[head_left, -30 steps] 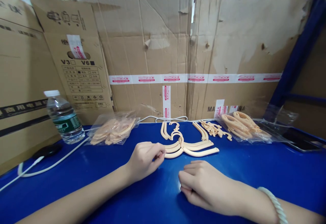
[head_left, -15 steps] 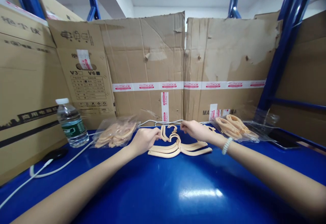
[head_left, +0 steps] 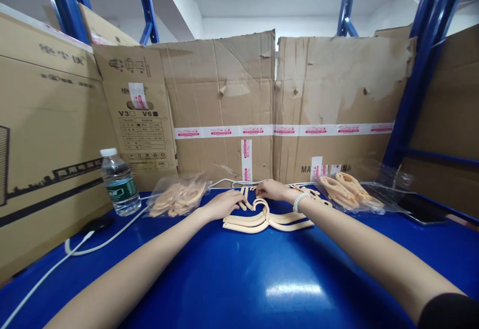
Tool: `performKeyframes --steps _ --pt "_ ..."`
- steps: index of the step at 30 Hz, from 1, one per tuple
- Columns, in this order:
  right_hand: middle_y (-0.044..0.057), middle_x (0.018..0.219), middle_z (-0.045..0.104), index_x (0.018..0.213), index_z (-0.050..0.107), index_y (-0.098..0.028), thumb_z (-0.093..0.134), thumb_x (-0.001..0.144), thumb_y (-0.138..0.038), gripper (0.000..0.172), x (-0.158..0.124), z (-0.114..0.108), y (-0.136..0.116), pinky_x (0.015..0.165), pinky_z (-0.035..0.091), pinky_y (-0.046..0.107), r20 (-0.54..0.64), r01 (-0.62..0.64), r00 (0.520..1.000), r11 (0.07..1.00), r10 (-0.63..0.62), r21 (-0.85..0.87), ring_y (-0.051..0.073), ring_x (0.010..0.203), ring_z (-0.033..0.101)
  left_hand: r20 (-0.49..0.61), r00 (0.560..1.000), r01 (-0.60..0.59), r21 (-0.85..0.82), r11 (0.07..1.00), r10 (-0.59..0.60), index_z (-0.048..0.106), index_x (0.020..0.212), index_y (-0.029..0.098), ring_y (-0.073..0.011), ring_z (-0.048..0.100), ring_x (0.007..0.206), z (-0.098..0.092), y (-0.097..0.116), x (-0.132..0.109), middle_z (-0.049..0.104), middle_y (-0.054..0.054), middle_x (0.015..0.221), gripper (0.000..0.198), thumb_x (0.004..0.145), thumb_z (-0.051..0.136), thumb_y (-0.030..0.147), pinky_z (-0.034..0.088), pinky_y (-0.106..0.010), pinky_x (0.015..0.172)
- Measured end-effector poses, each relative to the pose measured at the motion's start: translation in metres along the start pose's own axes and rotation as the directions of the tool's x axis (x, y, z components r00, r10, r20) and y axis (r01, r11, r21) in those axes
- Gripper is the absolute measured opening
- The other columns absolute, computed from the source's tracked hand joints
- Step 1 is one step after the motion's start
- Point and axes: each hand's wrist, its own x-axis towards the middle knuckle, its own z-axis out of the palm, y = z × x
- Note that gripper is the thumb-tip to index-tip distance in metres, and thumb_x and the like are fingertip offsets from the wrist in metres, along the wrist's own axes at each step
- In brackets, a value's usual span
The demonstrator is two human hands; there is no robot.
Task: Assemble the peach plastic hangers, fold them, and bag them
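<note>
Two beige folding clothes hangers (head_left: 249, 223) lie close together on the blue table, their arms spread and hooks pointing away from me. Just behind their left side, my left hand (head_left: 226, 204) is low with fingers stretched loosely apart. Its fingertips reach the loose beige hanger arms (head_left: 243, 192), without a visible grip. My right hand (head_left: 273, 189) is behind the hanger hooks, with fingers curled together. Whatever may be in those fingers is hidden; a small beige piece shows beside them. More beige hanger parts (head_left: 307, 190) lie behind my right wrist.
Clear plastic bags of beige hanger parts lie on the left (head_left: 177, 197) and right (head_left: 342, 192). A water bottle (head_left: 120, 184), a black mouse-like device (head_left: 98, 224) and white cable are at left. A phone (head_left: 421, 212) lies at right. Cardboard (head_left: 220, 99) walls the back.
My right hand has moved left and inward, now covering the spot where a loose hook showed. My left hand's fingers have loosened from a pinch and lie lower over the loose arms. The view has shifted slightly.
</note>
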Motion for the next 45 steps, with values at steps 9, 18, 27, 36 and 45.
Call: performKeyframes --steps 9,18,27,36,45 --pt "0.008 0.119 0.061 0.118 0.059 -0.017 0.058 0.094 -0.033 0.029 -0.009 0.008 0.014 0.084 0.054 0.042 -0.221 -0.031 0.968 0.930 0.120 0.367 0.022 0.100 0.062 -0.008 1.000 -0.022 -0.022 1.000 0.021 0.064 0.094 0.022 -0.0179 0.060 0.092 0.002 -0.001 -0.001 0.067 -0.002 0.094 0.017 0.087 0.058 0.008 0.046 -0.026 0.078" --pt "0.009 0.093 0.072 0.107 0.061 -0.014 0.057 0.089 -0.046 0.037 -0.071 -0.001 -0.020 0.063 0.053 0.027 -0.390 0.144 0.844 0.543 0.369 0.827 0.015 0.068 0.069 -0.283 0.955 0.072 -0.059 0.996 -0.086 0.060 0.095 0.017 -0.0217 0.057 0.096 -0.024 0.023 -0.011 0.062 -0.008 0.097 0.023 0.092 0.041 0.006 0.048 -0.035 0.082" --pt "0.009 0.085 0.076 0.095 0.074 -0.016 0.080 0.067 -0.047 0.042 -0.122 0.027 -0.066 0.078 0.055 0.032 -0.201 0.204 0.843 0.050 0.500 0.978 0.019 0.079 0.072 -0.408 0.880 0.032 -0.460 0.887 -0.243 0.063 0.093 0.018 -0.0167 0.062 0.090 -0.023 0.114 -0.030 0.064 -0.007 0.096 0.022 0.094 0.043 0.010 0.051 -0.028 0.079" --pt "0.003 0.075 0.074 0.077 0.062 -0.018 0.090 0.058 -0.031 0.036 -0.127 0.039 -0.079 0.067 0.052 0.023 -0.059 0.165 0.858 -0.166 0.511 0.972 0.013 0.067 0.069 0.031 0.770 0.165 -0.974 0.153 -0.637 0.058 0.111 0.024 -0.0180 0.070 0.078 -0.004 0.133 -0.032 0.060 -0.006 0.111 0.042 0.073 0.075 0.020 0.059 -0.032 0.070" --pt "0.004 0.086 0.074 0.074 0.069 -0.017 0.087 0.064 -0.031 0.025 -0.130 0.042 -0.082 0.074 0.053 0.021 0.030 0.039 0.934 -0.185 0.355 0.982 0.013 0.083 0.068 0.150 0.758 0.263 -0.961 0.088 -0.634 0.059 0.077 0.017 -0.0172 0.064 0.078 0.000 0.125 -0.033 0.065 -0.001 0.078 0.018 0.073 0.075 0.023 0.053 -0.030 0.077"
